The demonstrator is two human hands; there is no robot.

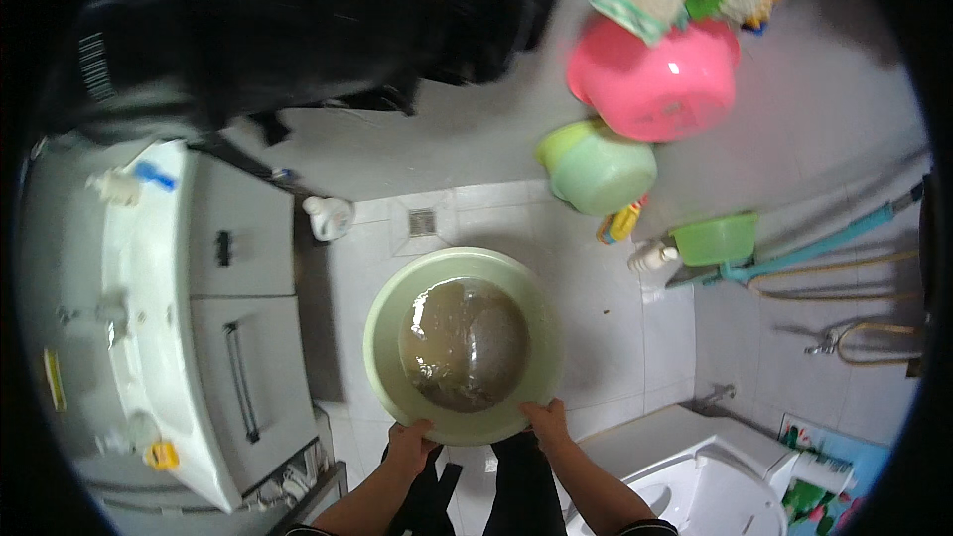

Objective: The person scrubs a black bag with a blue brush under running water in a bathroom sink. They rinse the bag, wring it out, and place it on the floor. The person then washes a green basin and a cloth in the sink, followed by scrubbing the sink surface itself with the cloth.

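A round, pale-green plastic basin point(381, 337) holding murky brownish water point(437, 347) is gripped by both bare hands at its near edge, apparently above a floor of pale square tiles point(596, 357). Its near rim is pinched by the left hand point(407, 445), the thumb laid along the edge; whether the fingers are curled beneath cannot be told. The same rim is clasped farther to the right by the right hand point(547, 424), its digits bent over the lip, their undersides hidden. As far as can be judged, the stage of taking hold is done: the basin is grasped on both sides of its near edge and kept roughly level. Left undone are any emptying and any setting down, since water is seen spread across the bottom and neither hand is freed. Whether anything is submerged on the right of the pool cannot be made out.

Beyond the far rim, a square metal floor drain point(422, 222) is left uncovered, with a white plastic bottle point(329, 218) stood near it. To the left, a grey two-door cabinet point(248, 228) is topped by a long white washbasin point(149, 288). Against the far wall, a glossy pink plastic tub point(655, 84) and a smaller mint-green tub point(604, 174) are kept; to the right, a shallow bright-green plastic bowl point(717, 240) is placed beside a teal pole point(824, 243).
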